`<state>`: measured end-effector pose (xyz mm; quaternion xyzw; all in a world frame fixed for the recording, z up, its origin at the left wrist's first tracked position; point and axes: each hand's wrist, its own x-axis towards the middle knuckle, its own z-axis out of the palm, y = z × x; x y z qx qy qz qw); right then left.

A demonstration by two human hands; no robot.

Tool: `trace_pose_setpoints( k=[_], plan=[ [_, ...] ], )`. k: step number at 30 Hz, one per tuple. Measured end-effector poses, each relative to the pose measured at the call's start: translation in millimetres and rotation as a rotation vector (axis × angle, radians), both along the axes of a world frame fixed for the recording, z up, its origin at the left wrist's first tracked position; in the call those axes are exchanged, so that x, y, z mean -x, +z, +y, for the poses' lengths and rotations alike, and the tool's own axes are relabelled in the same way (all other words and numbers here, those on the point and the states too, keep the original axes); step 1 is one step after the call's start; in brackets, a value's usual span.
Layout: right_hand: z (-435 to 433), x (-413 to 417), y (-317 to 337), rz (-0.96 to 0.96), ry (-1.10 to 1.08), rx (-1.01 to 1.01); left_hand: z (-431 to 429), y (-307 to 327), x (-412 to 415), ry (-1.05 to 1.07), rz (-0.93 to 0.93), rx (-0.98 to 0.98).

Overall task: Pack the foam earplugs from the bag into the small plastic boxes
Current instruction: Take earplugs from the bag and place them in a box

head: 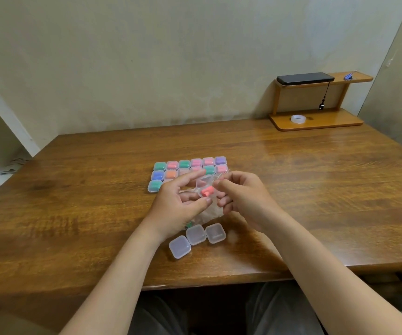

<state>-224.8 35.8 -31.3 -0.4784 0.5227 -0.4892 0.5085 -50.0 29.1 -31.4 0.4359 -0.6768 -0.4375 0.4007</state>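
Observation:
Above the middle of the wooden table [74,213], my left hand [178,201] holds a small clear plastic box [203,183] with its lid up. Red foam earplugs [206,191] sit in the box between both hands. My right hand [241,194] pinches at the box and the earplugs from the right. A crumpled clear bag [209,213] lies under my hands, with a green earplug [189,224] showing at its edge. Three closed empty boxes [196,234] lie near me. Several filled boxes [190,166] stand in rows beyond my hands.
A wooden shelf stand [316,122] sits at the far right against the wall, with a black device [305,78] on top and a tape roll [296,118] on its base. The table's front edge [219,279] runs just above my lap.

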Motion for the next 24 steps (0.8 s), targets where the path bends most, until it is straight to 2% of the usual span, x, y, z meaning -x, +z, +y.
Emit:
trace_pose_setpoints(
  k=[4, 10, 15, 24],
  plan=[
    [-2.0, 4.1, -1.6, 0.222, -0.029, 0.196, -2.4, -1.2, -4.0, 0.006, 0.027, -0.001],
    [-3.4, 12.3, -7.3, 0.494, 0.095, 0.503, -3.9, 0.5, -4.8, -0.018, 0.122, 0.003],
    [-5.1, 10.6, -9.3, 0.514, 0.064, 0.588, -3.4, -1.0, -7.6, -0.039, 0.132, 0.031],
    [-5.0, 9.4, -10.0, 0.515, 0.098, 0.597, -6.0, -1.8, -12.8, 0.024, -0.029, 0.193]
  ],
)
